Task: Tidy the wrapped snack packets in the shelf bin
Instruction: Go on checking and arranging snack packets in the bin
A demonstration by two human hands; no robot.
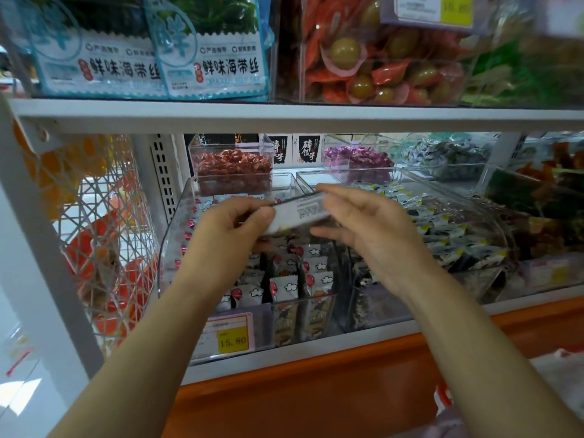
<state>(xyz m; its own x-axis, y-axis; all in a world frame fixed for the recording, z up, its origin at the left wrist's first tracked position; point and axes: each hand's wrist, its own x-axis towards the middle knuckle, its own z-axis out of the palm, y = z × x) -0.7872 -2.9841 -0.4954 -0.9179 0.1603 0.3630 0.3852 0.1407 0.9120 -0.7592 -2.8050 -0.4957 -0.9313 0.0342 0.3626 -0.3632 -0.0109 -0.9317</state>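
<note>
Our left hand [235, 222] and right hand [363, 226] each pinch an end of one pale snack packet [300, 211], its printed back blurred, above the clear shelf bin [177, 248] where white packets [286, 287] with red balloons and clouds stand in rows.

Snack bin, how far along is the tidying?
Looks mostly done: front packets stand in rows in the bin. In hand: left hand and right hand hold one packet above it. Left: slot that packet in; the bin's back is hidden by the hands.
</note>
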